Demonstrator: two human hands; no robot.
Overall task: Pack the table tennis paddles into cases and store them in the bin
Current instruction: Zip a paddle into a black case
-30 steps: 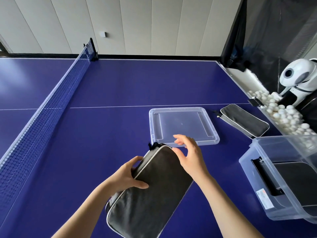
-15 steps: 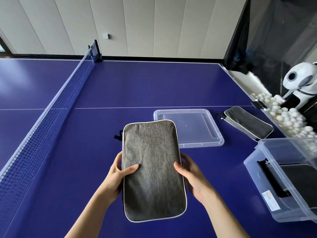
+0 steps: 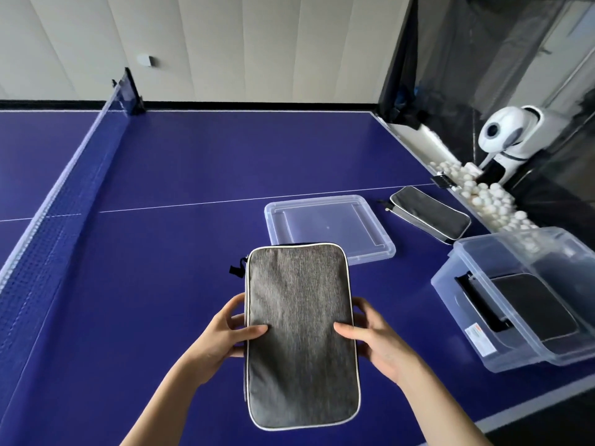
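A grey fabric paddle case (image 3: 301, 333) with white piping is held flat above the blue table, its long axis pointing away from me. My left hand (image 3: 222, 339) grips its left edge, thumb on top. My right hand (image 3: 373, 342) grips its right edge the same way. A black zipper pull hangs at the case's far left corner. A second, darker case (image 3: 429, 214) lies on the table at the right. The clear plastic bin (image 3: 476, 336) stands at the right edge with a dark case (image 3: 534, 307) lying inside it.
The bin's clear lid (image 3: 328, 228) lies on the table just beyond the held case. The net (image 3: 58, 194) runs along the left. Many white balls (image 3: 489, 201) fill a tray off the table's right edge, beside a white ball machine (image 3: 512, 136).
The case went from tilted, with my right hand at its top end, to flat and face up with one hand on each long edge. It now sits a little farther right.
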